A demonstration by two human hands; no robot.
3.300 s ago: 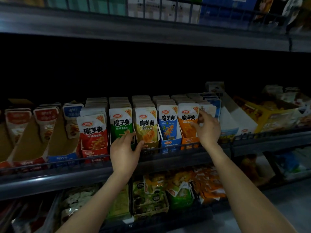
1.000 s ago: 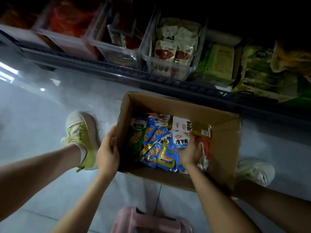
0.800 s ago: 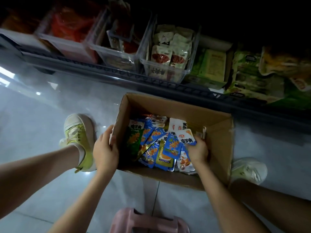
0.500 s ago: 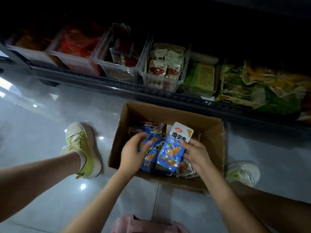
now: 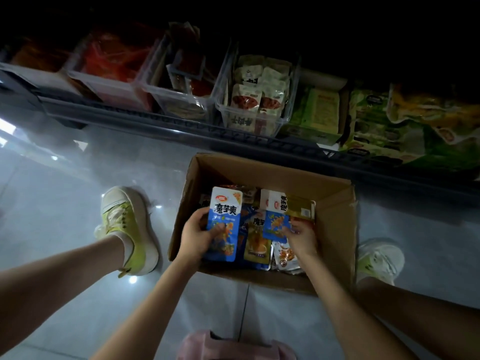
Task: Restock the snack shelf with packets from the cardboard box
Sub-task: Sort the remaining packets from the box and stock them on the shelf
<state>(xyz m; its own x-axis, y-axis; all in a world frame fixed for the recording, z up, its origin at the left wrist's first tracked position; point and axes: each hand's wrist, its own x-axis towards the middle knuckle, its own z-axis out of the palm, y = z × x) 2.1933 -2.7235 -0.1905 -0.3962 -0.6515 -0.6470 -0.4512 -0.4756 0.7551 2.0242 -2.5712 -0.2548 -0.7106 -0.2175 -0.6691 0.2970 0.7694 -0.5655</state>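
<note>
An open cardboard box stands on the floor in front of the bottom shelf, holding several snack packets. My left hand grips a blue packet upright over the box's left side. My right hand pinches the lower edge of a second blue packet among the loose ones. A yellow packet and a white-and-orange one lie flat in the box between my hands.
The bottom shelf runs behind the box with clear bins of packets and green bags to the right. My feet in yellow-green shoes flank the box. A pink stool sits below me on the tiled floor.
The first blue packet has passed from my right hand into my left. My right hand has dropped back into the box and taken hold of another blue packet.
</note>
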